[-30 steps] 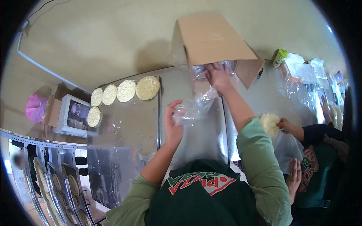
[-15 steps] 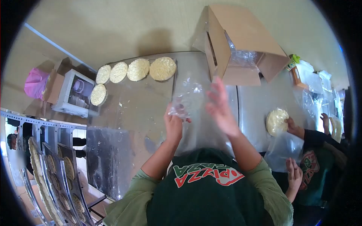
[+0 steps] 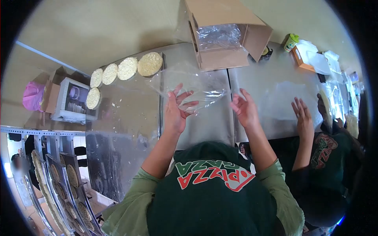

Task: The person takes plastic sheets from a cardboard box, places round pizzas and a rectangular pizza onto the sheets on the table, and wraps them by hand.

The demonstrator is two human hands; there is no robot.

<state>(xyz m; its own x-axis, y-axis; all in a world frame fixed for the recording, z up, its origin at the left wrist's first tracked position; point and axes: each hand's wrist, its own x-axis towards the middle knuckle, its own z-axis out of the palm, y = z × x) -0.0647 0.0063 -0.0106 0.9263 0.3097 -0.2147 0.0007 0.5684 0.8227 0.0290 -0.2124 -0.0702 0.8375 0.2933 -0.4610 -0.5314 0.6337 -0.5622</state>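
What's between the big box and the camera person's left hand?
A clear bag, with the metal table showing through it. The head view shows it between the box and the left hand.

On the dark green apron (image 3: 214, 208) of the camera wearer, red capitals read PIZZA, upside down in this view, beside a green word that cannot be read with certainty. A neighbouring co-worker's dark green apron (image 3: 334, 173) carries matching red letters, PIZZA, tilted. Print on the green cup (image 3: 291, 42) is too small to read.
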